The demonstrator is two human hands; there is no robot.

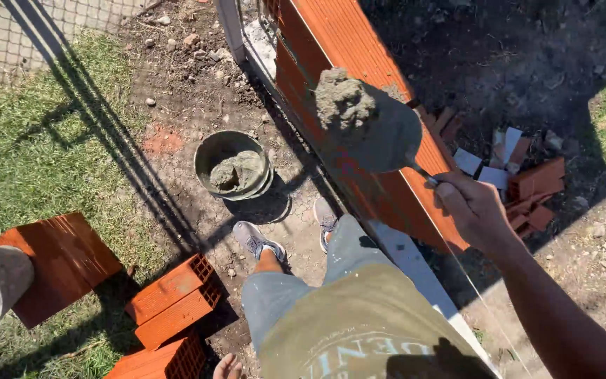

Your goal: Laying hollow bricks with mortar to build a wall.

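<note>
The right hand [473,208] has its fingers clenched around the handle of a trowel [380,133], held over the red brick wall [359,49]. Its mortar [343,100] looks heavy, soft, crumbly. Left hand [227,367]: fingers barely visible, empty.

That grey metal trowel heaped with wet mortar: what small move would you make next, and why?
Probably tip the grey metal trowel so the lump of grey mortar slides onto the top of the orange brick wall. The right hand holds it loaded right above the wall, which looks bare there.
</note>
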